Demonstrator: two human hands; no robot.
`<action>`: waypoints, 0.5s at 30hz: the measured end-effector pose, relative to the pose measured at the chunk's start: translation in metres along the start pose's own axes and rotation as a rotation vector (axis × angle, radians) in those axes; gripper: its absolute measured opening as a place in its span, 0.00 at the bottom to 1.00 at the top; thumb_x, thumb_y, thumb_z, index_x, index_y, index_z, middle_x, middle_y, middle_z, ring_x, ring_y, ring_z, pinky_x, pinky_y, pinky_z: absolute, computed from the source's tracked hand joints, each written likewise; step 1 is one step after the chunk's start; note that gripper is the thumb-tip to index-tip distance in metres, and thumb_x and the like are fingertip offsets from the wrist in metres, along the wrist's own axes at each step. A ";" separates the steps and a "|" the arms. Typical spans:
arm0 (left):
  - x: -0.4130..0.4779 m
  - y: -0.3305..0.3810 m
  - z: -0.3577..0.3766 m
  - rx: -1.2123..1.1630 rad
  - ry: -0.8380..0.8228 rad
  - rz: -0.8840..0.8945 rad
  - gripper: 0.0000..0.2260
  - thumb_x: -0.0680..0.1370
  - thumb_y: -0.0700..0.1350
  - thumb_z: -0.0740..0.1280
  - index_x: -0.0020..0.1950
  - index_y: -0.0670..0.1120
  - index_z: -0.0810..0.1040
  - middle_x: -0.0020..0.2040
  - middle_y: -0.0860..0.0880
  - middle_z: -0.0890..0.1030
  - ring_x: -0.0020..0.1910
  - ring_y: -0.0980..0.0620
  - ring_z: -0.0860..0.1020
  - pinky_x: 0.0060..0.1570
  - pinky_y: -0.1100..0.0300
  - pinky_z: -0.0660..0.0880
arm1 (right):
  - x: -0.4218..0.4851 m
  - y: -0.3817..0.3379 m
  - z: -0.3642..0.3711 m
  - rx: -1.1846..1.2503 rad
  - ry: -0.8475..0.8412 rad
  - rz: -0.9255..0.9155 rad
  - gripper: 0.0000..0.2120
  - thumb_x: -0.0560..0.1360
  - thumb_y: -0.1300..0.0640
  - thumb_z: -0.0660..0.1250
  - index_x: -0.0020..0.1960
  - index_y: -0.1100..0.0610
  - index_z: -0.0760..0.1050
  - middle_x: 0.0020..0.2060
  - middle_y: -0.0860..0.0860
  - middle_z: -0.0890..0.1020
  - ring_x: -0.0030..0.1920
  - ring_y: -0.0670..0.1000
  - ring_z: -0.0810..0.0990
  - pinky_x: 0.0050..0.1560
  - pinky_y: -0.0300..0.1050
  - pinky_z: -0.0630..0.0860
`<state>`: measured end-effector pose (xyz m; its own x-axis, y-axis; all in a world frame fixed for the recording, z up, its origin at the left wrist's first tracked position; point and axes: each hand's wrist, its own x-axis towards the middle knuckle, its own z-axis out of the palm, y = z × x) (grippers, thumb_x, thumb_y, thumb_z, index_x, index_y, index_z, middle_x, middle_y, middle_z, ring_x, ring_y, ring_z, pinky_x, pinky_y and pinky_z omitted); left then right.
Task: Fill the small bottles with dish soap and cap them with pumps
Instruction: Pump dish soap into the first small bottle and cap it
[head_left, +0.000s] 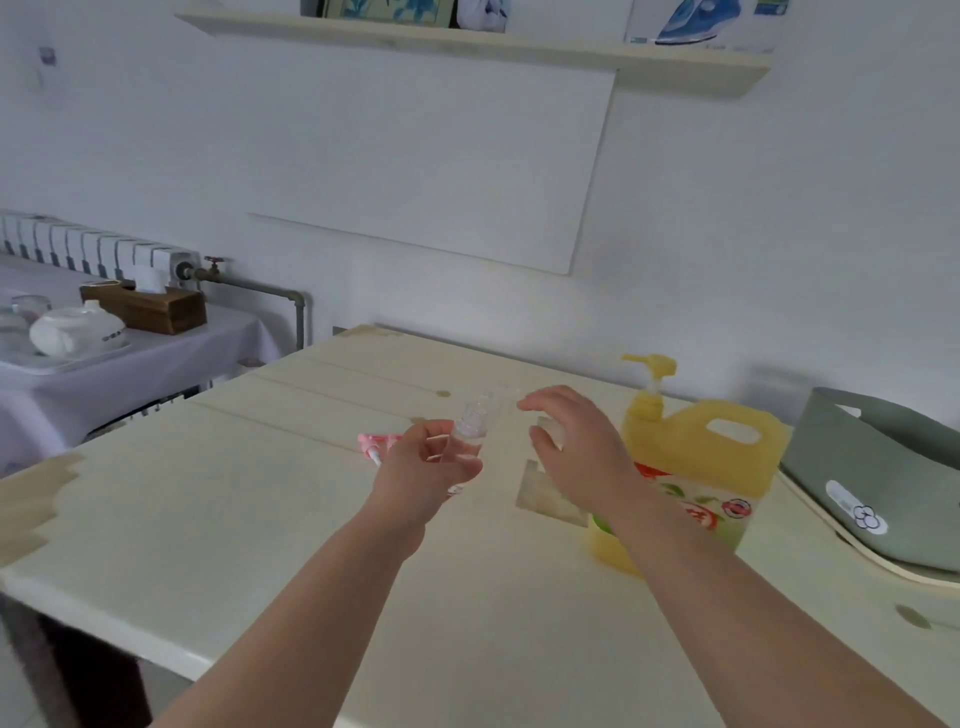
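My left hand (436, 462) is wrapped around a small clear bottle (474, 423), holding it tilted above the pale table (208, 519), with a pink pump (375, 447) lying on the table just behind that hand. My right hand (574, 447) hovers empty beside the bottle, fingers spread apart, in front of the big yellow soap jug (696, 462).

Left hand (434, 457) holds small clear bottle (471, 423); right hand (576, 447) spread beside it
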<state>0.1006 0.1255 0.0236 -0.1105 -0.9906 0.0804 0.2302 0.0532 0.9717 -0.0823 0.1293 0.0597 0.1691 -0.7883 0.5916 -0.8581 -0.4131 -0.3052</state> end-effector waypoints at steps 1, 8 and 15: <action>0.002 -0.002 -0.012 0.019 0.020 0.002 0.16 0.69 0.32 0.72 0.53 0.46 0.76 0.45 0.51 0.83 0.41 0.52 0.77 0.46 0.54 0.75 | 0.003 -0.001 0.014 0.002 -0.049 0.016 0.14 0.75 0.64 0.64 0.59 0.53 0.77 0.56 0.46 0.77 0.59 0.46 0.74 0.58 0.29 0.62; 0.013 -0.020 -0.065 0.106 0.145 -0.011 0.16 0.64 0.33 0.74 0.46 0.49 0.77 0.40 0.49 0.80 0.37 0.51 0.76 0.40 0.56 0.72 | 0.015 -0.001 0.102 -0.031 -0.374 0.201 0.17 0.79 0.61 0.60 0.65 0.50 0.74 0.63 0.50 0.74 0.64 0.51 0.72 0.64 0.41 0.64; 0.024 -0.033 -0.086 0.129 0.186 -0.073 0.19 0.59 0.41 0.72 0.49 0.48 0.76 0.41 0.50 0.80 0.37 0.50 0.77 0.43 0.54 0.73 | 0.031 0.009 0.155 -0.092 -0.543 0.305 0.22 0.81 0.59 0.54 0.75 0.53 0.62 0.72 0.53 0.66 0.71 0.54 0.64 0.70 0.44 0.60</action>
<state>0.1730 0.0891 -0.0257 0.0609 -0.9979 -0.0216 0.1015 -0.0154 0.9947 -0.0100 0.0307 -0.0403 0.1115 -0.9936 0.0168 -0.9406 -0.1110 -0.3207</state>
